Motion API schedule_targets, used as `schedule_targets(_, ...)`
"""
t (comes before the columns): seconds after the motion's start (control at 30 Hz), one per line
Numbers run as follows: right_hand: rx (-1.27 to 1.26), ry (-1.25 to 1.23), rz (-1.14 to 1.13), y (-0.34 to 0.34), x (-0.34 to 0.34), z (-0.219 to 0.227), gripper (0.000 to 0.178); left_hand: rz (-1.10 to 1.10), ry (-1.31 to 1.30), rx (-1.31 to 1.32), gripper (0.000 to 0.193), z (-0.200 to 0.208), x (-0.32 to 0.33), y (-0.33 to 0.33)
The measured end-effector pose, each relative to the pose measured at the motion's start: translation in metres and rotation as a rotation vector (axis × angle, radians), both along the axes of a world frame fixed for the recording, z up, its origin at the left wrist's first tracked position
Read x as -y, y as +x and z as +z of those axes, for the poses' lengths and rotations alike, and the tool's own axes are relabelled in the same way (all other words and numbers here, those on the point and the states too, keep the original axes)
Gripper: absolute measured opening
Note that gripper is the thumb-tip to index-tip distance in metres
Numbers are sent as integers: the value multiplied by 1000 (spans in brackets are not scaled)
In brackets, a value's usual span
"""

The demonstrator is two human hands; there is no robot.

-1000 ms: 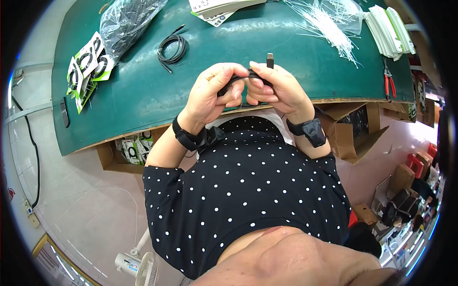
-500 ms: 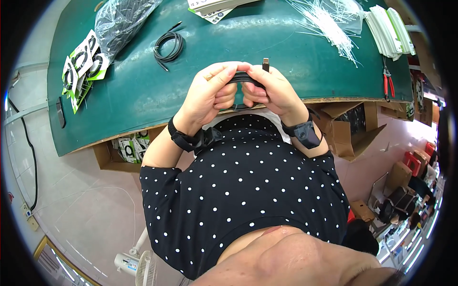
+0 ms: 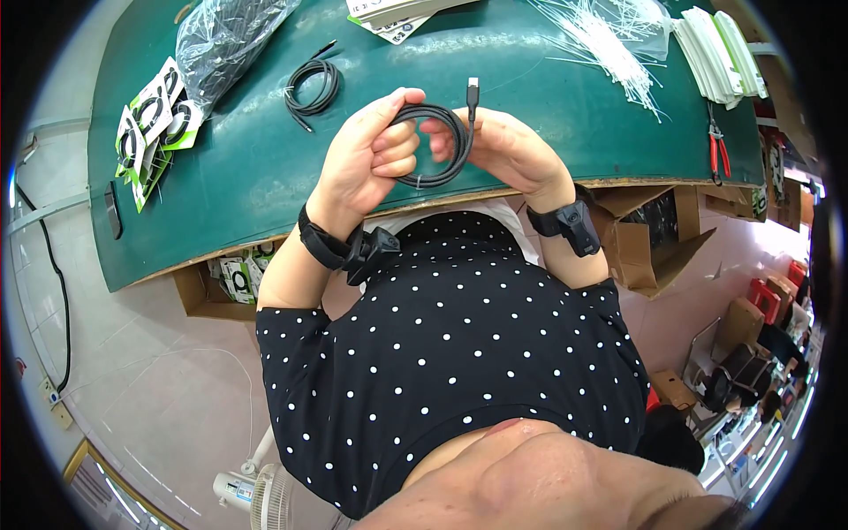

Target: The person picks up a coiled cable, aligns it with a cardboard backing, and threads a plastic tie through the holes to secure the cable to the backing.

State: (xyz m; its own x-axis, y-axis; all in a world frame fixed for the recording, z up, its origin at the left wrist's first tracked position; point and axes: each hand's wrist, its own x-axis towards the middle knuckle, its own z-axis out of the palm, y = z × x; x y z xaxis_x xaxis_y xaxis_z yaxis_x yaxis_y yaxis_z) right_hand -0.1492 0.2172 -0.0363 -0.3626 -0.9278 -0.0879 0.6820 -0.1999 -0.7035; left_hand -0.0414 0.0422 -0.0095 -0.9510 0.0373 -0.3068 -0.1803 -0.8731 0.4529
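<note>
Cable coil (image 3: 462, 150): being held over the desk (image 3: 291, 190)
Left hand (image 3: 367, 146): being clamped on the coil's left side
Right hand (image 3: 512, 150): being curled alongside; grip cannot be told
Coiling step: roundness apparently being evened
Next move: firm pinching seemingly being called for

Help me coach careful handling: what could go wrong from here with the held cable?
The left hand grips one side of the coiled cable, so if the right hand moved away from the opposite side, the loops might spread. The connector sticks up past the loops and could get knocked or catch on something.
</note>
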Motion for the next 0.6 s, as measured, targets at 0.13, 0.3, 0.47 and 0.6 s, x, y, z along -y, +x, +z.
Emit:
schedule_targets(0.13,-21,-45,100,-4,-10,-6,43,0,101,-13,24,-5,4,1)
schedule_targets(0.3,129,-30,132,1,-9,-5,34,-37,29,10,25,-1,4,-1)
schedule_targets(0.47,70,33,14,7,-7,3,28,61,65,57,27,21,-12,-9)
schedule_targets(0.6,51,56,-83,10,-3,5,26,378,-26,162,29,33,-41,-18)
